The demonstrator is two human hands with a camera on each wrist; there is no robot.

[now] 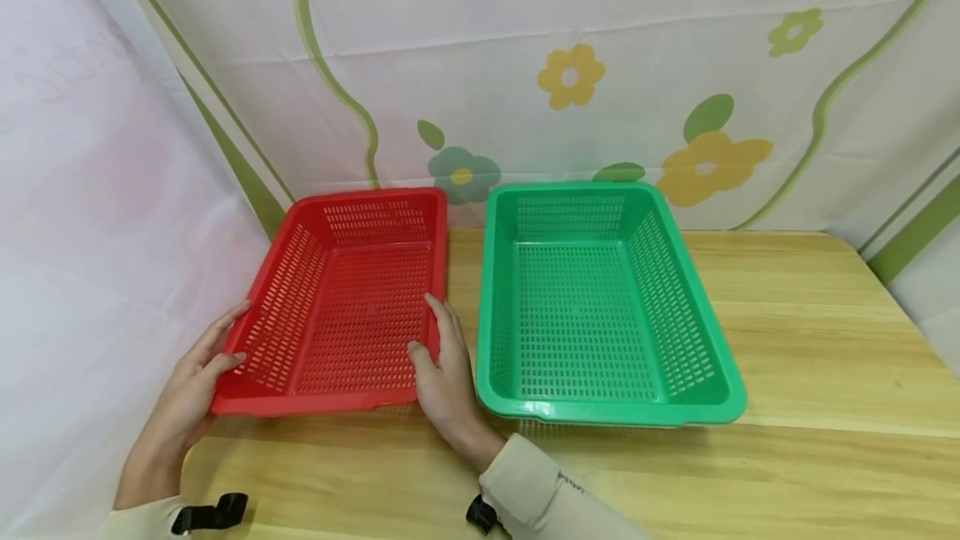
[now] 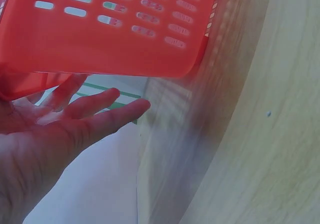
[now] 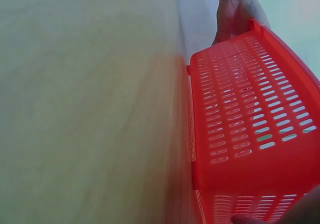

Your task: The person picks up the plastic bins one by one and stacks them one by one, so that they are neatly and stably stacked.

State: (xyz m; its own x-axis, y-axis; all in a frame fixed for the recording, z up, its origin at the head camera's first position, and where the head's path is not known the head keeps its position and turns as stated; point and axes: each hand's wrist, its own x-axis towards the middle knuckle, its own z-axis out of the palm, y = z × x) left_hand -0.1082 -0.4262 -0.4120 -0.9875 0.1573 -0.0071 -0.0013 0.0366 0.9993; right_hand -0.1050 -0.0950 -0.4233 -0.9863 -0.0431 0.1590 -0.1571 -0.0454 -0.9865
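A red plastic basket [image 1: 322, 403] with slotted walls and base stands at the left, nothing inside it. My left hand [image 1: 191, 386] grips its left rim near the front corner, thumb over the rim. Seen from the left wrist, the fingers of that hand [image 2: 65, 129] extend below the red rim, beside the slotted wall [image 2: 105, 49]. On the opposite side my right hand [image 1: 445, 386] holds the right rim, its thumb on the inner side. Only a bit of this hand [image 3: 302, 209] shows in the right wrist view, at the lower corner beside the basket [image 3: 280, 171].
Close to the right of the red basket, a green slotted basket [image 1: 607, 412] rests on the wooden table [image 1: 825, 357], its inside bare. A flower-printed cloth [image 1: 465, 7] hangs behind the table, and a white cloth [image 1: 112, 215] borders the left side.
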